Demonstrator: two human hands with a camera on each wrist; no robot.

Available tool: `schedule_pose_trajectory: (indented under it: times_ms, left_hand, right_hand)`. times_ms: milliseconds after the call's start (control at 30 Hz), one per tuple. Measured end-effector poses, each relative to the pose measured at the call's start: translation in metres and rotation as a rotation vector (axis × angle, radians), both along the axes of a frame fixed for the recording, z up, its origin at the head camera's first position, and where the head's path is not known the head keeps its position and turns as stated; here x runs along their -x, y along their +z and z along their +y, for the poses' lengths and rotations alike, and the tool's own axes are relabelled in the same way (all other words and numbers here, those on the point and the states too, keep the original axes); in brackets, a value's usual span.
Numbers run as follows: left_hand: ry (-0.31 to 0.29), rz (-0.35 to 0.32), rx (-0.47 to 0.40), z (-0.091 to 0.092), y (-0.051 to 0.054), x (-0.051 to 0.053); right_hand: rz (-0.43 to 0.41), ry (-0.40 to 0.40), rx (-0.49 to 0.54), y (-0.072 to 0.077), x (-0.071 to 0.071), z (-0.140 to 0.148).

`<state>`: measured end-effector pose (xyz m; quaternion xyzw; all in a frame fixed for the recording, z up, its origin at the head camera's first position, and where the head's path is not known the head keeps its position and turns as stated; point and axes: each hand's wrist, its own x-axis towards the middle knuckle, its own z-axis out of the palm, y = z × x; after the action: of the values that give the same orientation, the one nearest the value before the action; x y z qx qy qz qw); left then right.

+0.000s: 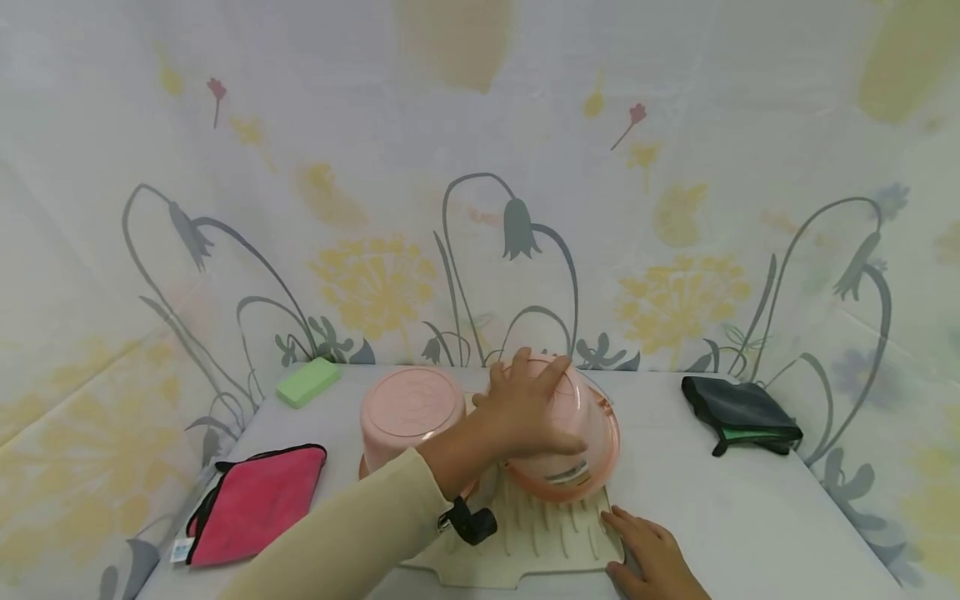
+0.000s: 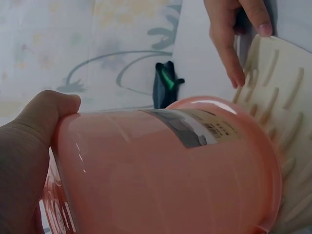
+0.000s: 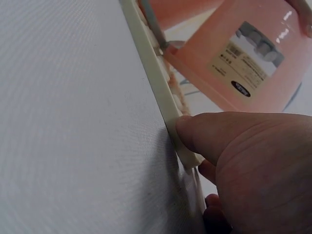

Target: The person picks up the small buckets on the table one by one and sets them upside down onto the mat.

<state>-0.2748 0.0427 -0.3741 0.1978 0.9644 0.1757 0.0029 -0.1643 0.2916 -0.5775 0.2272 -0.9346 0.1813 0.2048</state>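
My left hand point(image 1: 517, 412) grips the base of an upside-down pink plastic tub point(image 1: 592, 442), fingers spread over it and thumb on the near side. That tub leans, its wide rim low at the right end of a cream ribbed draining tray point(image 1: 540, 537). A printed label point(image 2: 204, 129) shows on its wall in the left wrist view. A second pink tub point(image 1: 412, 408) stands upside down on the left, partly behind my left forearm. My right hand point(image 1: 652, 550) holds the tray's near right corner, with the thumb point(image 3: 209, 131) on its edge and fingers beyond it.
A red cloth pouch point(image 1: 262, 504) with black trim lies at the left of the white table point(image 1: 720, 525). A green sponge point(image 1: 307, 382) sits at the back left. At the back right lies a folded dark pouch point(image 1: 738, 408). A flowered curtain point(image 1: 480, 125) hangs behind.
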Motion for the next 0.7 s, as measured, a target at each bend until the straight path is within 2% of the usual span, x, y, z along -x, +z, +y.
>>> schedule_pose_trajectory:
  times_ms: [100,167,400,700]
  left_hand:
    - [-0.015,-0.009,0.005,0.004,0.000,0.002]
    - [-0.030,-0.017,0.019,0.006,0.000,0.004]
    - [-0.077,-0.032,0.060,0.011,0.000,0.005]
    - [-0.136,-0.052,0.074,0.018,0.001,0.004]
  right_hand:
    - [0.039,0.007,-0.003,0.000,0.001,0.000]
    - [0.034,0.006,0.004,0.001,0.001,-0.001]
    - [-0.053,0.001,0.034,0.003,0.000,-0.003]
    - [-0.128,0.026,-0.012,0.008,0.002,0.001]
